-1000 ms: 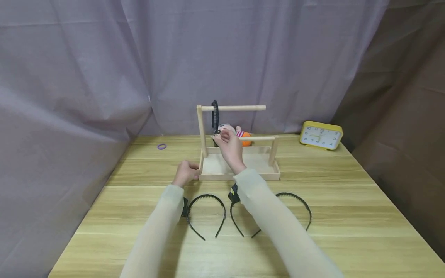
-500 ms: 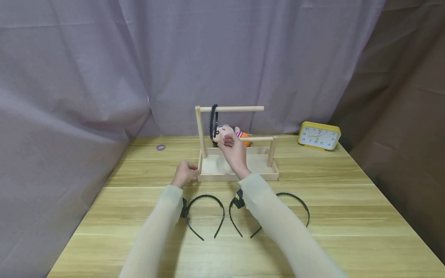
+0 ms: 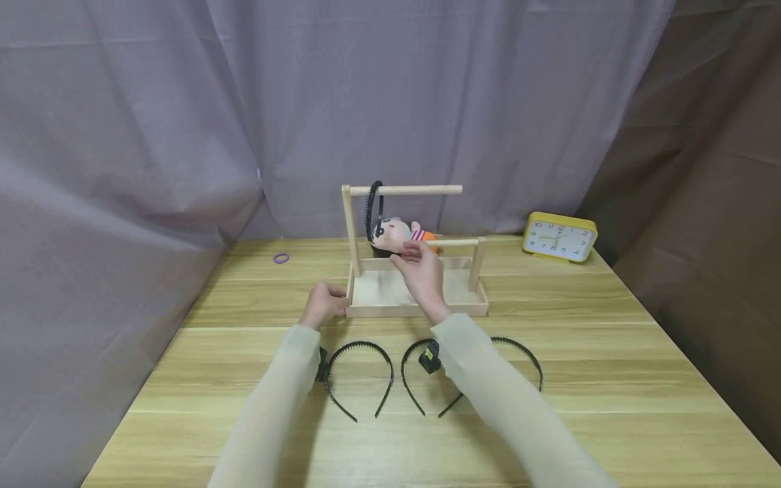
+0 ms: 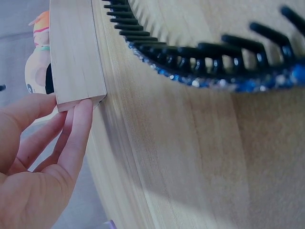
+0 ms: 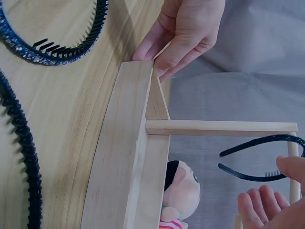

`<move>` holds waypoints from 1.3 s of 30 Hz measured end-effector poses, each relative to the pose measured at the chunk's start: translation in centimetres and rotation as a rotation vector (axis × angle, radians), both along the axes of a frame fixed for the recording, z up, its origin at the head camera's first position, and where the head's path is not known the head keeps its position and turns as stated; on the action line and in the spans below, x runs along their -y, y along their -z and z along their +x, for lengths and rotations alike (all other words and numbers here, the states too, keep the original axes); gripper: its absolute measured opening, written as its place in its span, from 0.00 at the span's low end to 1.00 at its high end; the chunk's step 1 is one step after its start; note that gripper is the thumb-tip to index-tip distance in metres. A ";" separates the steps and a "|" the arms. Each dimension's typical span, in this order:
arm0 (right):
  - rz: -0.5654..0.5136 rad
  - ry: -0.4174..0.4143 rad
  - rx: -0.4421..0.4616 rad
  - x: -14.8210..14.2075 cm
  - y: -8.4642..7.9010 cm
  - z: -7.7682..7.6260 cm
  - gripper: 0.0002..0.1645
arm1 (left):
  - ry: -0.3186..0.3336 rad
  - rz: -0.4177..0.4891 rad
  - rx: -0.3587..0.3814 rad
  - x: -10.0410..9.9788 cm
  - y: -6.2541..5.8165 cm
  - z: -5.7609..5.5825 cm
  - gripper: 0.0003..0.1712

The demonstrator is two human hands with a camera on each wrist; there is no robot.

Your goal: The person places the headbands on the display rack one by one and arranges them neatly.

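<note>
A black, toothed plastic headband (image 3: 369,210) hangs over the pale wooden upper bar (image 3: 421,190) of a rack, close to the post at the bar's nine o'clock end. The pale wooden rack with a shallow tray base (image 3: 417,311) stands near the far side of the wood-grained tabletop (image 3: 390,447). At the tray's near corner, towards eight o'clock, the person's left hand (image 3: 320,305) pinches the wood, thumb on one side and fingers on the other. The right hand (image 3: 423,274) is in the air over the tray, its fingers loosely bent and holding nothing, well apart from the hung headband and towards its five o'clock.

Going outward from the rack, I see three more dark headbands lying flat: one at seven o'clock (image 3: 360,343), one at six (image 3: 403,371), partly covered by the right sleeve (image 3: 488,393), and one between four and five (image 3: 528,353). Behind the rack, at twelve, lies a plush doll with a striped top (image 3: 395,234). A thin purple ring (image 3: 275,259) lies at ten, and a yellow rectangular clock (image 3: 560,237) stands at two. Greyish-purple curtain (image 3: 390,95) hangs behind everything.
</note>
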State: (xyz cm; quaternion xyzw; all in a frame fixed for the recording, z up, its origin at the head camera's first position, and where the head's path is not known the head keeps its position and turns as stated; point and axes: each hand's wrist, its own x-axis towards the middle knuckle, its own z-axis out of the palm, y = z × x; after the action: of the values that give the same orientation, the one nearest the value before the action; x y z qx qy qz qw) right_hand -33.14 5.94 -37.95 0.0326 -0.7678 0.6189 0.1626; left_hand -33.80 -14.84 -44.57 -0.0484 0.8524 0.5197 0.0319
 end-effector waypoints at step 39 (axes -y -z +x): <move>0.025 0.029 0.074 -5.4 2.2 4.5 0.26 | 0.001 0.024 0.009 0.1 0.0 0.1 0.16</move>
State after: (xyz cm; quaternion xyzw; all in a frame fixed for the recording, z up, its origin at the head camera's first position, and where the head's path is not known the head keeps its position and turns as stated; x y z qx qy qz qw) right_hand -28.66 11.31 -40.11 0.0005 -0.7815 0.6074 0.1427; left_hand -33.67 -14.89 -44.57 -0.0501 0.8459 0.5297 0.0367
